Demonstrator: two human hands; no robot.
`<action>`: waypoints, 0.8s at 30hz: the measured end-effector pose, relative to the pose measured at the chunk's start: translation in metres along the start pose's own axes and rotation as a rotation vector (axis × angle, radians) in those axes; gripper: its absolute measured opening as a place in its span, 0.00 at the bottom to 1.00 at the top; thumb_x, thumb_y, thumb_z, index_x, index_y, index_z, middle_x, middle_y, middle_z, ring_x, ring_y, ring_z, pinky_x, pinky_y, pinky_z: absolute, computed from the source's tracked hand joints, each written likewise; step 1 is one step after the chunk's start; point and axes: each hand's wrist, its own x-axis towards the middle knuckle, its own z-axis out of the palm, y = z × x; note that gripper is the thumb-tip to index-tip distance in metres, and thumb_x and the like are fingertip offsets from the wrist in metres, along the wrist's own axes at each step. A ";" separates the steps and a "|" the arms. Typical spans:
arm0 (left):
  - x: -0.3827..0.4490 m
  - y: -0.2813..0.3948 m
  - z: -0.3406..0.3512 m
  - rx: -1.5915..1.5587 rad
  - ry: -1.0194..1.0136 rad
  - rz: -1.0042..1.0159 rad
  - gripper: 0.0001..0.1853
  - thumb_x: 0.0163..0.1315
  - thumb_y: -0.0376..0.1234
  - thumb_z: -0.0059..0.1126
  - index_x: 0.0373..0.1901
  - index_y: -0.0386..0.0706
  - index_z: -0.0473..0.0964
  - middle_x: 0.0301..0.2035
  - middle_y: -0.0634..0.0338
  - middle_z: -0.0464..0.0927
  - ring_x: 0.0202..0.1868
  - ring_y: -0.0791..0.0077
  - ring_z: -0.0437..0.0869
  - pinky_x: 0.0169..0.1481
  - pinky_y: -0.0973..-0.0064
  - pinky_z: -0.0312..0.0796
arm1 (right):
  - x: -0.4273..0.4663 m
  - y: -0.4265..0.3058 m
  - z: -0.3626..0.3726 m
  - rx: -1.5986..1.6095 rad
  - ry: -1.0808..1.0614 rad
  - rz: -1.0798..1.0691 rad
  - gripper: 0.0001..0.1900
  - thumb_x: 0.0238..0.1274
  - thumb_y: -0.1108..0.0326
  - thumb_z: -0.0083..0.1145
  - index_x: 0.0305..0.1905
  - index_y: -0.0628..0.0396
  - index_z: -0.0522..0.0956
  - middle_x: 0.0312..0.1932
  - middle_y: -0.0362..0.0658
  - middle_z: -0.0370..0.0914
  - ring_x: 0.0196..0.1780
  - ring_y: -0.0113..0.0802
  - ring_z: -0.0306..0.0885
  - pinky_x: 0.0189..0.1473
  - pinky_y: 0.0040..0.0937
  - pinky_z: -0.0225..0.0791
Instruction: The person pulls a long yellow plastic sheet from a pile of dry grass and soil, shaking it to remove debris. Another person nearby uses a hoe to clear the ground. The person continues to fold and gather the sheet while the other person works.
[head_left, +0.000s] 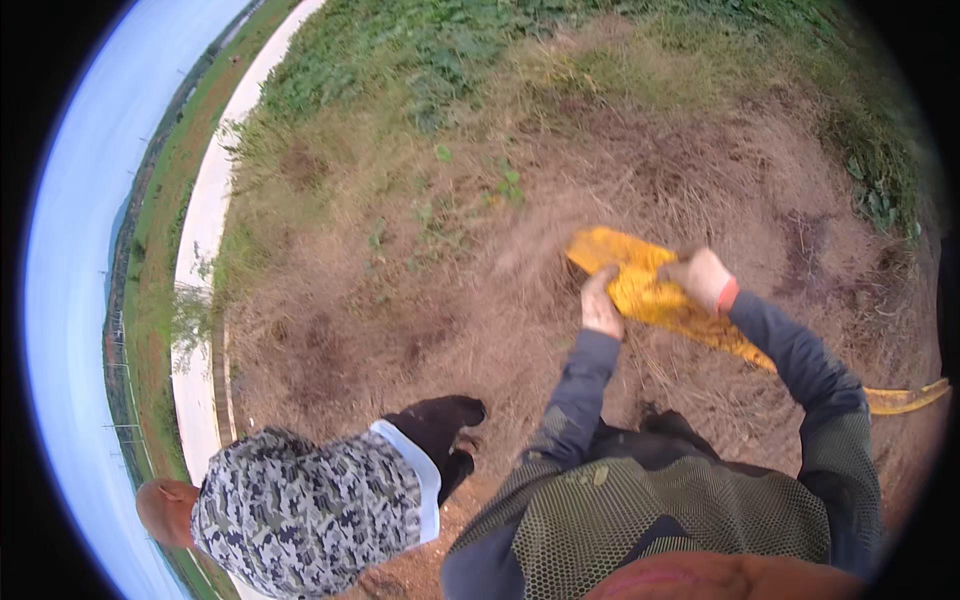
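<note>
A flat, mud-stained yellow band (645, 295), which looks like a lay-flat hose, is stretched between my two hands. My left hand (602, 306) grips its lower edge, thumb on top, a little short of the end that points away to the left. Farther along, my right hand (703, 277) pinches the upper edge and is slightly blurred; an orange-red band circles that wrist. Beyond the right hand the yellow length passes under my right forearm and shows again past the sleeve, at the far right. My fingertips beneath the band are hidden.
A person in a camouflage-patterned shirt (315, 514) stands to my left, turned away. Dry cut grass (465, 315) covers the ground before me. Green leafy plants (442, 60) grow farther off. A pale road (199, 247) curves along the left.
</note>
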 end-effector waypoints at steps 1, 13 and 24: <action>-0.013 0.019 0.035 0.085 -0.015 0.090 0.20 0.66 0.37 0.54 0.53 0.32 0.77 0.51 0.48 0.81 0.53 0.56 0.84 0.61 0.59 0.76 | -0.002 -0.023 -0.021 0.073 -0.039 -0.005 0.23 0.62 0.57 0.68 0.45 0.72 0.83 0.35 0.52 0.87 0.36 0.33 0.83 0.41 0.34 0.75; -0.032 -0.050 -0.002 -0.249 -0.081 -0.164 0.25 0.68 0.31 0.51 0.65 0.30 0.66 0.60 0.45 0.77 0.61 0.50 0.80 0.68 0.51 0.73 | -0.022 0.002 -0.043 0.008 -0.143 0.102 0.19 0.60 0.60 0.68 0.45 0.69 0.83 0.33 0.47 0.85 0.36 0.27 0.78 0.40 0.33 0.73; 0.016 -0.043 -0.067 -0.311 0.088 -0.357 0.25 0.71 0.37 0.49 0.67 0.35 0.65 0.61 0.44 0.75 0.61 0.48 0.80 0.67 0.50 0.73 | 0.023 0.055 0.022 0.034 -0.138 0.262 0.22 0.56 0.56 0.71 0.39 0.69 0.84 0.27 0.51 0.83 0.33 0.31 0.79 0.36 0.35 0.72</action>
